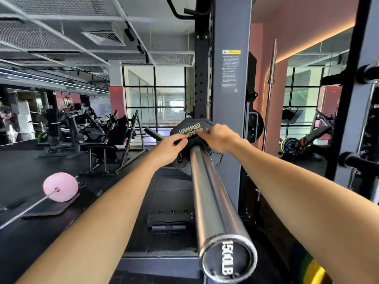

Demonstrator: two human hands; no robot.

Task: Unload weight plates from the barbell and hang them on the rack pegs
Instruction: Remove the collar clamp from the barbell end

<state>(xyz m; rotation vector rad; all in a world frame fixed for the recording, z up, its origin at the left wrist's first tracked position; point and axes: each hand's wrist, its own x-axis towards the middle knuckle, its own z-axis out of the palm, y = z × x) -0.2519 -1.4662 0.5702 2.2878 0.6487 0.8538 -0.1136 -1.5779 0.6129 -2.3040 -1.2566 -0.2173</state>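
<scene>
A steel barbell sleeve [207,193] runs from the near end cap marked 1500LB away toward the rack. At its far end sits a black weight plate [189,128] with yellow HAMMER STRENGTH lettering. My left hand [170,149] grips the plate's left side close to the sleeve. My right hand [220,138] grips the plate's right side beside the grey rack upright [230,111]. Black rack pegs [356,161] stick out from the frame at the right edge.
A pink plate [60,186] on another barbell lies on the black floor at left. Benches and machines [98,136] stand behind it. A spare bar [269,87] leans by the mirror, with coloured plates [289,145] low at right.
</scene>
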